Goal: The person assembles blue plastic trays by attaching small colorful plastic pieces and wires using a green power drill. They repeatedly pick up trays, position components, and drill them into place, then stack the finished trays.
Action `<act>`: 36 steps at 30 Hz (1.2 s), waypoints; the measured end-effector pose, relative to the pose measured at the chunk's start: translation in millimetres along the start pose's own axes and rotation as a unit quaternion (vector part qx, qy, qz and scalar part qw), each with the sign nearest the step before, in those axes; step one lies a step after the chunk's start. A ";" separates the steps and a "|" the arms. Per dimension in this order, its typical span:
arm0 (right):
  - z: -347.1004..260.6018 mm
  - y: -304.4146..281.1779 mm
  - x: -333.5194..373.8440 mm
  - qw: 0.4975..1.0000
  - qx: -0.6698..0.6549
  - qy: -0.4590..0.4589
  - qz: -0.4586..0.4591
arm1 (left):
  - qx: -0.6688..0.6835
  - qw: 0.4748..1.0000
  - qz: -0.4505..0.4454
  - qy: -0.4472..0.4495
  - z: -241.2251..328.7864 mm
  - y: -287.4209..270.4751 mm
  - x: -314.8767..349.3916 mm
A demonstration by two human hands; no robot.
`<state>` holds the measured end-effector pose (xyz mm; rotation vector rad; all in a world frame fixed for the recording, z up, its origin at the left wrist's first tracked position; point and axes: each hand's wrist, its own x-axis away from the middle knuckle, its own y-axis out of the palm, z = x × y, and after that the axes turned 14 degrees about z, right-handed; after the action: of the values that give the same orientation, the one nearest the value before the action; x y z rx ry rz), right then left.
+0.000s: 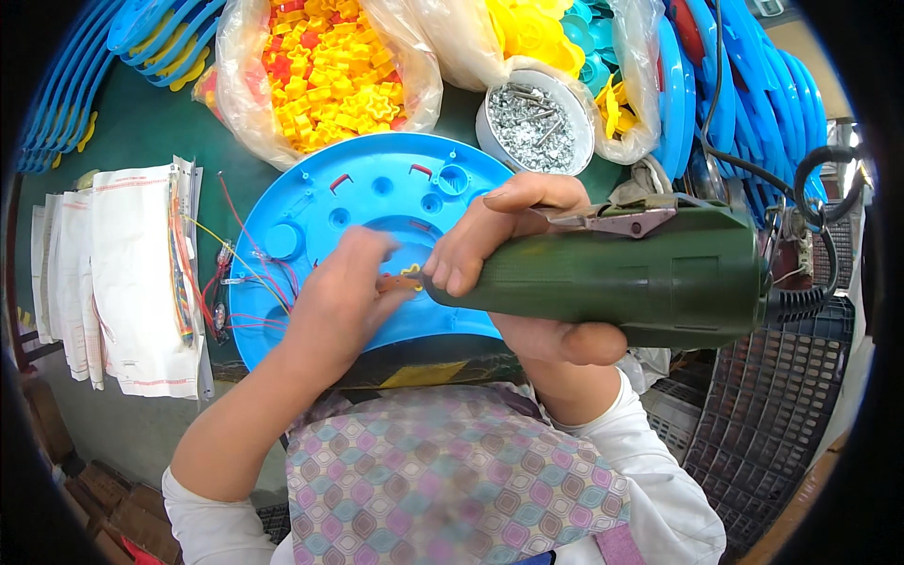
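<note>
My right hand (508, 231) is wrapped round a green electric screwdriver (621, 273), held level with its tip pointing left. My left hand (344, 297), partly blurred, has its fingers pinched together close to that tip; what they hold, if anything, is too small to make out. A small yellow star-shaped piece (413, 274) shows between the fingertips and the screwdriver. Beneath both hands lies a round blue plastic shell (311, 188) with posts, round recesses and small red pieces. Thin wires (268, 282) with small parts hang over its left edge.
Open plastic bags of yellow and red star pieces (344, 89) and yellow and teal parts (537, 38) stand at the back. A white bowl of screws (537, 122) sits beside them. White packets (141, 273) lie left; blue shells (791, 104) are stacked right, near a black cord (744, 165).
</note>
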<state>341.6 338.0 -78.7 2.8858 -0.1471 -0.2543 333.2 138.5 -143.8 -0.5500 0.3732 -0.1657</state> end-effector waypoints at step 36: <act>36.7 38.5 -7.3 0.995 -0.057 -0.082 -0.011 | -0.171 0.978 0.124 -0.001 -6.0 -109.8 41.3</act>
<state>324.7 293.3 -103.1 2.7521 -0.1255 -0.4868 362.9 32.8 -102.0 -0.8356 0.4694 0.1430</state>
